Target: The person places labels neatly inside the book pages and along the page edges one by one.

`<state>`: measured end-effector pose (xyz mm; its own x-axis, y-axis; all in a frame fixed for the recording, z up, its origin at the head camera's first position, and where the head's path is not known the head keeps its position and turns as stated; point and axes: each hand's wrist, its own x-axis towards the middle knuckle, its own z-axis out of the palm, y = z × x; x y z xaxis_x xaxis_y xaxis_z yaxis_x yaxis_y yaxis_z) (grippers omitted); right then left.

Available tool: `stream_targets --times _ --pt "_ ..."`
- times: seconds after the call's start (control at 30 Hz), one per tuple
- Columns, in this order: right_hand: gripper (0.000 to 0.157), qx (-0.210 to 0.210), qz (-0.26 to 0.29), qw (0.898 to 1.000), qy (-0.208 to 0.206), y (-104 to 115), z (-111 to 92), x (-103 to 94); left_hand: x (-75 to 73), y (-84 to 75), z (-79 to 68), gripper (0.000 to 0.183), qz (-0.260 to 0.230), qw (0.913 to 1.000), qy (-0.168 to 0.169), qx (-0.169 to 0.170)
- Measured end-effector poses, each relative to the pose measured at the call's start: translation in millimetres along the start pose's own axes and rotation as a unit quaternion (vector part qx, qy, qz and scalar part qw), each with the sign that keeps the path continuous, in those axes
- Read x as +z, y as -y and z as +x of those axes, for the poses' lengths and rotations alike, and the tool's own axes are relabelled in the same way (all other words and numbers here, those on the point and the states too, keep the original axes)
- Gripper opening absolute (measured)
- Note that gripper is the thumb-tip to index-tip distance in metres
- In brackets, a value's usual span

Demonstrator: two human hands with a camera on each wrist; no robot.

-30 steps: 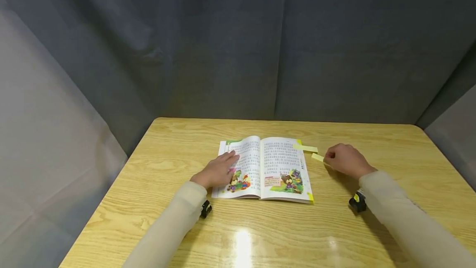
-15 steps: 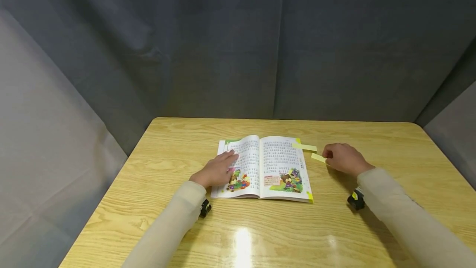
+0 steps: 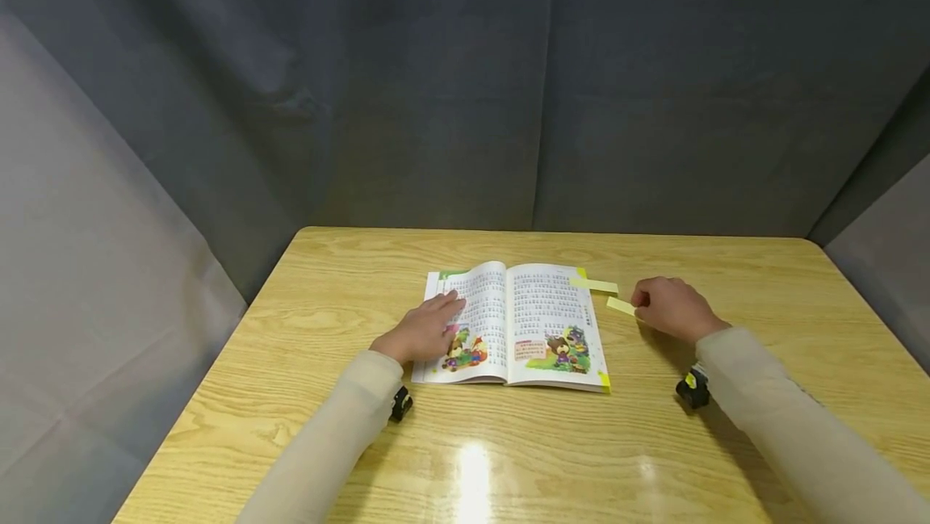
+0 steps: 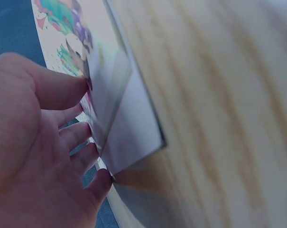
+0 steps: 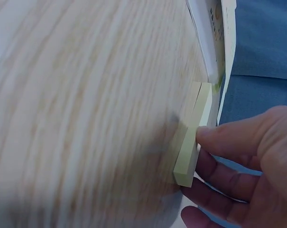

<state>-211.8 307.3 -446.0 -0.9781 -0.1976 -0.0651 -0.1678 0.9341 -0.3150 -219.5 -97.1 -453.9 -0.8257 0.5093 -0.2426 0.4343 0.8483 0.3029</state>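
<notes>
An open picture book (image 3: 548,310) lies on the table in the head view. My left hand (image 3: 424,332) rests on its left page, fingers stretched out flat. The left wrist view shows that hand (image 4: 43,137) at the book's lower corner (image 4: 134,137), fingertips on the page. A yellow sticky strip (image 3: 596,286) juts from the right page's upper edge. Beside it, my right hand (image 3: 674,308) pinches a small pad of yellow sticky notes (image 3: 621,306) at its near end. In the right wrist view, the thumb (image 5: 212,135) lies against the pad's long edge, with the other fingers curled behind.
The wooden table (image 3: 349,266) spreads around the book, with a bright reflection near its front. Dark curtains (image 3: 436,88) hang behind the table, and a pale cloth (image 3: 94,306) hangs at the left. A black wrist device (image 3: 693,389) sits under the right sleeve.
The right fingers have shifted slightly at the sticky notes, leaving a bit more of the pad visible. The left hand stays on the page, and the book has not moved.
</notes>
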Motion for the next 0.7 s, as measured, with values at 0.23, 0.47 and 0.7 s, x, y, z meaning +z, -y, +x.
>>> stream_targets --times 0.23,0.47,0.7 --pt "0.005 0.010 -0.003 1.000 0.007 -1.3 0.6 0.4 0.0 -0.1 0.7 0.056 -0.006 1.0000 0.003 -0.003" --pt "0.004 0.003 -0.009 1.000 0.002 1.0 0.8 1.1 -0.6 -0.6 -0.6 0.056 -0.008 0.9999 0.005 -0.003" --pt "0.004 0.006 -0.004 1.000 0.010 -0.1 1.3 2.0 0.3 0.1 0.1 0.056 -0.005 1.0000 0.005 -0.004"
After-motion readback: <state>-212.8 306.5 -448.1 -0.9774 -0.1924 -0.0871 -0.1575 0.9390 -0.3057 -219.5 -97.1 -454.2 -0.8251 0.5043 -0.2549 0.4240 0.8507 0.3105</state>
